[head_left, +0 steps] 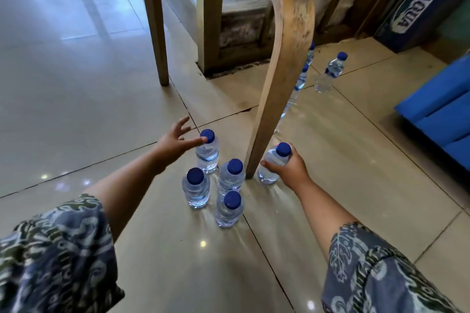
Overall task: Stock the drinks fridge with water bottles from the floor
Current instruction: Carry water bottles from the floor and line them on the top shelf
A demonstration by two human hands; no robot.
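Left hand (175,139) spreading fingers, fingertip touching blue cap of clear plastic water bottle (208,154), right hand (290,169) gripping second blue-capped bottle (272,161), tilting on beige tiled floor (356,160) beside wooden table leg (277,99).

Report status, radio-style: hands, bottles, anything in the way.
Right hand grips one bottle. Left hand open, at cap of far bottle. Wooden leg stands between them.

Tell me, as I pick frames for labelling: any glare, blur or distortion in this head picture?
Head view: glossy beige floor tiles carry small glints and a pale sheen upper left; the left hand, at a clear blue-capped water bottle, is motion-blurred; the right hand gripping a second such bottle is sharper; the pale wooden table leg looks bowed, perhaps lens.
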